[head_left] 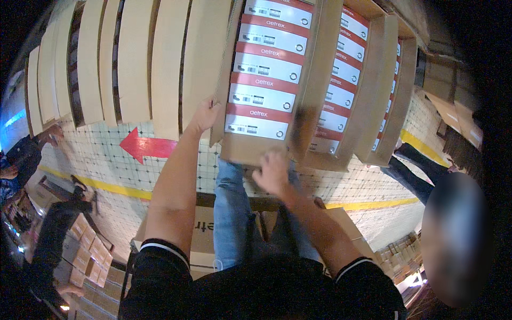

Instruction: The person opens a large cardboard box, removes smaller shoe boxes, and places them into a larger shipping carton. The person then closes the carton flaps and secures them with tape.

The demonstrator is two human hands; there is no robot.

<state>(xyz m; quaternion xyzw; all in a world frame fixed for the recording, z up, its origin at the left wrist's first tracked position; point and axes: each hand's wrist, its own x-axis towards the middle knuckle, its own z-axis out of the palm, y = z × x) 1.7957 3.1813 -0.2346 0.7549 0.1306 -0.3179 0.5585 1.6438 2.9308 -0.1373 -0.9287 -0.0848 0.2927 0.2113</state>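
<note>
In front of me stands an open cardboard carton (pixel 250 149) packed with a column of red-and-white shoe boxes (pixel 260 98). My left hand (pixel 205 113) is closed on the edge of the carton's left flap (pixel 217 125). Close to the near flap, at the carton's lower right, is my right hand (pixel 273 170). Motion blurs its fingers, so I cannot tell whether they touch the cardboard. A dark blurred patch (pixel 305 125) lies on the carton's right flap; what it is stays unclear.
More open cartons (pixel 336 160) of shoe boxes line up to the right, and several upright carton flaps (pixel 165 69) to the left. A red floor arrow (pixel 146 145) points left. Cartons (pixel 200 229) stand behind my legs. Other people are at both sides, including one in dark clothing (pixel 58 240).
</note>
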